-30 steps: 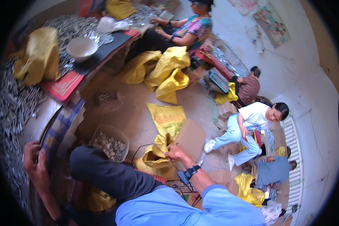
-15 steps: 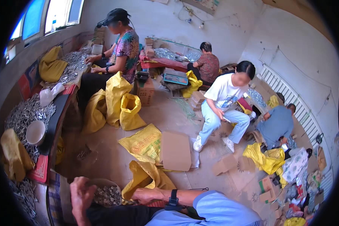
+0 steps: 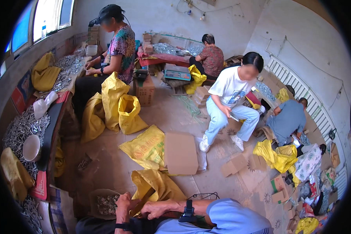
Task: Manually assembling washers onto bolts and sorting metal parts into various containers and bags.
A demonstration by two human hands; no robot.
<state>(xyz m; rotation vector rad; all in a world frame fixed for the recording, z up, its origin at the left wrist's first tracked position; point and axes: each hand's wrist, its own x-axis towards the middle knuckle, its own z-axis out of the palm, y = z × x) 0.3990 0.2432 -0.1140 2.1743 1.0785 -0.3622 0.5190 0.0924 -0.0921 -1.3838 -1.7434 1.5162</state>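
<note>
Pale walls (image 3: 300, 27) rise beyond a littered floor (image 3: 210, 181). Near centre, the left hand (image 3: 124, 204) is by the right side of a tub (image 3: 93, 208) of small metal parts (image 3: 107, 204); the right hand (image 3: 154, 209), fingers curled, is beside an open yellow sack (image 3: 167, 189). Whether either grips anything, I cannot tell.

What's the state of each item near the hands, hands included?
Tub: uncovered, holding metal parts
Nearest yellow sack: mouth open, slumped
Printed yellow sack: lying flat
Front standing sack: upright, mouth open
White bowl: open side up
Left hand: fingers bent, grip unclear
Right hand: fingers curled, grip unclear
</note>
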